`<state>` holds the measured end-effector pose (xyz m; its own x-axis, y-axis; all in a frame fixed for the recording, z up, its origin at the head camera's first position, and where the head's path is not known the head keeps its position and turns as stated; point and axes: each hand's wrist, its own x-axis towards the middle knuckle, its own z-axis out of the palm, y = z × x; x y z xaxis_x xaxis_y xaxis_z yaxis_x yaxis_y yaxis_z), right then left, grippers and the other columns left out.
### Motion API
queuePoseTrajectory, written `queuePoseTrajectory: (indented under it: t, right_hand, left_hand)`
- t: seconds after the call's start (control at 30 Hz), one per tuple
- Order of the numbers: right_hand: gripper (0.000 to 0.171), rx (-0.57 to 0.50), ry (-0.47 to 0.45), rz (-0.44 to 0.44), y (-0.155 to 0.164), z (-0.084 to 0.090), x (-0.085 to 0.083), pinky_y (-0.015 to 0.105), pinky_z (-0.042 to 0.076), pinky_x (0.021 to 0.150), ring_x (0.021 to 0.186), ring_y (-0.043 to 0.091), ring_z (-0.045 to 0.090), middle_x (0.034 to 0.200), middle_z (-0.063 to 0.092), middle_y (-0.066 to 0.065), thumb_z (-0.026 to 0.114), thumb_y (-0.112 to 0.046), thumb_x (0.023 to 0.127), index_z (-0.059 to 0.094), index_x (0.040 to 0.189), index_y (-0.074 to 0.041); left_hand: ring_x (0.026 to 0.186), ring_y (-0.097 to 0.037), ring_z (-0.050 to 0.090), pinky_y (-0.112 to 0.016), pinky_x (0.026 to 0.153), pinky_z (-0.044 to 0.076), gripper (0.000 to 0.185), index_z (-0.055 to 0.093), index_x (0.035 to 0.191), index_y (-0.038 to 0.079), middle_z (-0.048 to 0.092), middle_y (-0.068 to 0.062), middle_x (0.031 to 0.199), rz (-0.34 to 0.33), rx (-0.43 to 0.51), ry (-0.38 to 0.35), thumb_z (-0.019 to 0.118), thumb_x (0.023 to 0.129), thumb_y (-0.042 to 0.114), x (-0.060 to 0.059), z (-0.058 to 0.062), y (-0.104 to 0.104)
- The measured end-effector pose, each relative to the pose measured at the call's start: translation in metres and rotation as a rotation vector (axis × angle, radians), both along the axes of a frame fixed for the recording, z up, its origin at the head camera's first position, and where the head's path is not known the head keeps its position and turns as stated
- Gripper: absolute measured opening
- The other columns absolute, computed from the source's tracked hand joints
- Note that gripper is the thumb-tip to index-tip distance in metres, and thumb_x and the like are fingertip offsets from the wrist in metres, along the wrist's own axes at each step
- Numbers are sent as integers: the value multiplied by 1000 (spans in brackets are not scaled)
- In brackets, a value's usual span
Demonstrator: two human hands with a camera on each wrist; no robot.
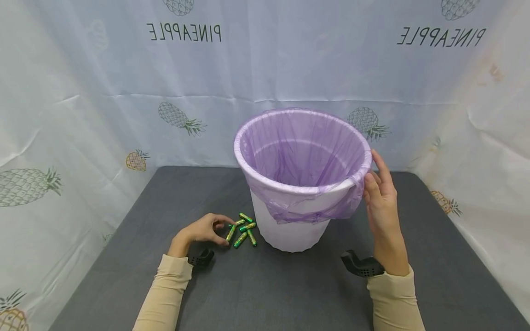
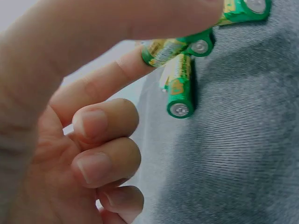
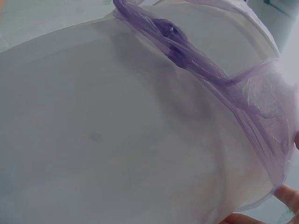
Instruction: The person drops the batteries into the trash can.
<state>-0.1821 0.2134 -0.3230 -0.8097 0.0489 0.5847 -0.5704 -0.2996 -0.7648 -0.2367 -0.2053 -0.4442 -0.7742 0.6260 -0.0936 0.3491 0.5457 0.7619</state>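
Dark grey cloth-covered table, walled on three sides by a pale sheet printed with pineapples and mirrored "PINEAPPLE" lettering. Left hand lies on the table left of the bin, knuckles up, fingers loosely curled; thumb and index fingertip touch the nearest of the green batteries, but the wrist view doesn't show a firm pinch, so can't tell if it's really gripping one. Batteries are a small loose cluster on the cloth, just beside the bin's base on its left, some crossing each other. White bin stands upright mid-table, lined with a purple bag folded over the rim, loose flap hanging down the front. Right hand is at the bin's right rim, fingers nearly straight, fingertips on the bag edge there; hand not closed around anything.
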Motion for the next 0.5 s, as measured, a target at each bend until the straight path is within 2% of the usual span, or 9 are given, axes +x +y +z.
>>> queuePoseTrajectory:
  t: [0.23, 0.37, 0.5]
  right_hand:
    - [51, 2, 0, 3, 1, 0, 1, 15, 49, 77, 90, 3, 61, 109, 68, -5, 47, -8, 101, 33, 150, -12]
    - [51, -1, 4, 19, 1, 0, 1, 16, 49, 78, 90, 3, 61, 110, 68, -4, 47, -8, 101, 33, 150, -12]
    - [52, -1, 21, 36, 1, 0, 0, 16, 49, 80, 91, 4, 61, 110, 68, -4, 47, -8, 101, 32, 150, -11]
  left_hand:
    - [68, -4, 35, -22, 60, 33, 51, 65, 121, 3, 42, 0, 80, 71, 41, 15, 82, 75, 18, 0, 5, 1]
    - [65, -3, 34, -22, 59, 34, 53, 63, 123, 0, 45, -3, 80, 112, 85, 63, 81, 76, 17, 0, 9, 2]
    - [63, -4, 32, -24, 60, 33, 53, 62, 123, -2, 39, -6, 74, 143, 162, 124, 81, 76, 14, -1, 18, 7]
